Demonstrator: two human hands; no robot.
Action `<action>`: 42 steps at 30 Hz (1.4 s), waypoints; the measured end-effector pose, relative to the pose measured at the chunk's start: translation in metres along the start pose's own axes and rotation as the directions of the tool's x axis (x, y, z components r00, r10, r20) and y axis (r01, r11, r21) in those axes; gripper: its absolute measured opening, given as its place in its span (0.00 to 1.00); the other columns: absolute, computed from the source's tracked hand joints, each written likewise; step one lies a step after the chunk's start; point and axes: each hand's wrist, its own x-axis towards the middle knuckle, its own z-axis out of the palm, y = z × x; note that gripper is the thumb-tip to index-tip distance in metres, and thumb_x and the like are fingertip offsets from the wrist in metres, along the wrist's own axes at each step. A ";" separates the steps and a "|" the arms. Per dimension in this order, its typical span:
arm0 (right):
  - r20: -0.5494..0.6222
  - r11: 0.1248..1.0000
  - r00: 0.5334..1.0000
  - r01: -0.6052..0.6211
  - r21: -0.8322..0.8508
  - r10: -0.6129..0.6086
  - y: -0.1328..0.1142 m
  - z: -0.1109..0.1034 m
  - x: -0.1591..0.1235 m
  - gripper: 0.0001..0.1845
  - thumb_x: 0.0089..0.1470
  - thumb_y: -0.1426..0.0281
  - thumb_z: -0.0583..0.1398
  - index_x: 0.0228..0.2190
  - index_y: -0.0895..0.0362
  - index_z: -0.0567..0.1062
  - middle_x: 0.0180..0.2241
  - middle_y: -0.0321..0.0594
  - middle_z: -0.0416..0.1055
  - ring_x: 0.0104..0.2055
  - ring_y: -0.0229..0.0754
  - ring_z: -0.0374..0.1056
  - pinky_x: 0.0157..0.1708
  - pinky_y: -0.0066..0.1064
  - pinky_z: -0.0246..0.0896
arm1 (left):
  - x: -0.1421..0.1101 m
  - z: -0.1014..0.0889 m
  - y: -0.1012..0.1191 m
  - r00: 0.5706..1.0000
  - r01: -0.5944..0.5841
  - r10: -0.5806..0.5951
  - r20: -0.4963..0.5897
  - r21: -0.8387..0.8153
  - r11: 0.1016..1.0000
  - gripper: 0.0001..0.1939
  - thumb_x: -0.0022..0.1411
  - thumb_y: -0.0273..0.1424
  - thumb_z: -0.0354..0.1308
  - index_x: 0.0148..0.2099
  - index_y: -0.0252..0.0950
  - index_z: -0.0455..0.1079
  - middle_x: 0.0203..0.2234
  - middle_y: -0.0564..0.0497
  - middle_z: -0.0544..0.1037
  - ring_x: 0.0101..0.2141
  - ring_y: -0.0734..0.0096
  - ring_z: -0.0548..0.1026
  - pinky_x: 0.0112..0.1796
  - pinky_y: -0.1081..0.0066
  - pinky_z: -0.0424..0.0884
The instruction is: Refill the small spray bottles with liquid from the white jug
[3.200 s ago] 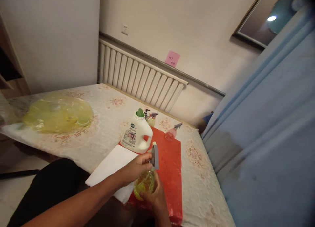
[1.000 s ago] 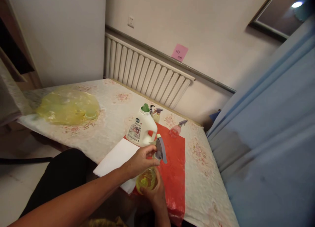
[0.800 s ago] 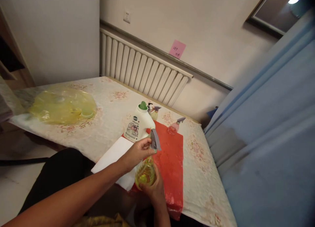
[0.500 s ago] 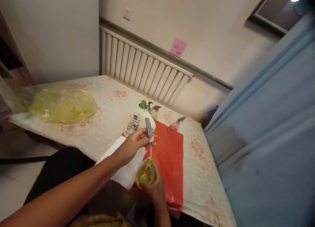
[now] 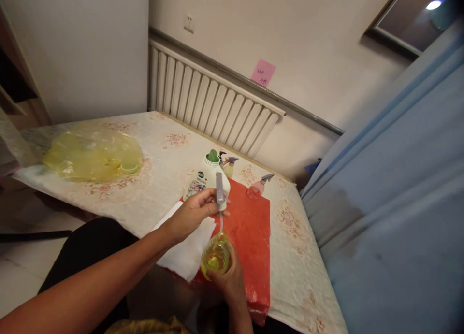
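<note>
Pinched in my left hand (image 5: 198,209) is a grey spray head (image 5: 220,189), held above a small bottle. From it a pale dip tube (image 5: 221,223) runs down to the bottle's mouth. Wrapped around the side of the yellow-tinted clear spray bottle (image 5: 214,259) is my right hand (image 5: 232,278); liquid shows inside. Just beyond my left hand stands a white jug (image 5: 211,172) with a printed label and a green piece at its mouth. Beneath my hands lie a red plastic sheet (image 5: 250,237) and a white cloth (image 5: 184,252).
A pink spray bottle (image 5: 255,189) stands at the red sheet's far edge. Another small spray bottle (image 5: 230,168) and a dark pump top (image 5: 221,156) are behind the jug. A yellow plastic bag (image 5: 90,152) with a round cap (image 5: 129,167) lies left on the flowered tablecloth (image 5: 163,165).
The view has shifted slightly. Both hands keep their holds on the spray head and the bottle, with the tube still at the bottle's mouth.
</note>
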 end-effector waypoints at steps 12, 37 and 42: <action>-0.081 0.999 0.996 -0.040 -0.015 0.039 0.024 -0.026 0.023 0.43 0.28 0.71 0.71 0.52 0.58 0.76 0.49 0.49 0.78 0.51 0.60 0.74 0.51 0.46 0.71 | -0.006 -0.089 -0.048 0.948 -0.048 -0.131 -0.292 -0.535 0.844 0.12 0.61 0.26 0.66 0.47 0.35 0.73 0.43 0.45 0.81 0.40 0.66 0.81 0.43 0.69 0.76; 0.202 0.532 0.864 0.451 -0.716 -0.461 -0.183 -0.016 0.218 0.35 0.33 0.71 0.70 0.48 0.54 0.76 0.45 0.41 0.73 0.47 0.50 0.69 0.50 0.42 0.65 | 0.017 -0.136 -0.176 0.768 0.594 -0.325 0.552 -0.423 0.684 0.15 0.54 0.34 0.69 0.44 0.39 0.74 0.40 0.47 0.80 0.36 0.62 0.81 0.39 0.64 0.69; 0.266 0.408 0.856 0.457 -0.791 -0.443 -0.197 -0.009 0.226 0.37 0.35 0.74 0.69 0.51 0.55 0.74 0.47 0.43 0.70 0.50 0.51 0.67 0.52 0.42 0.63 | 0.017 -0.135 -0.172 0.770 0.593 -0.334 0.543 -0.417 0.689 0.16 0.54 0.35 0.70 0.44 0.39 0.74 0.39 0.47 0.80 0.35 0.62 0.80 0.39 0.63 0.70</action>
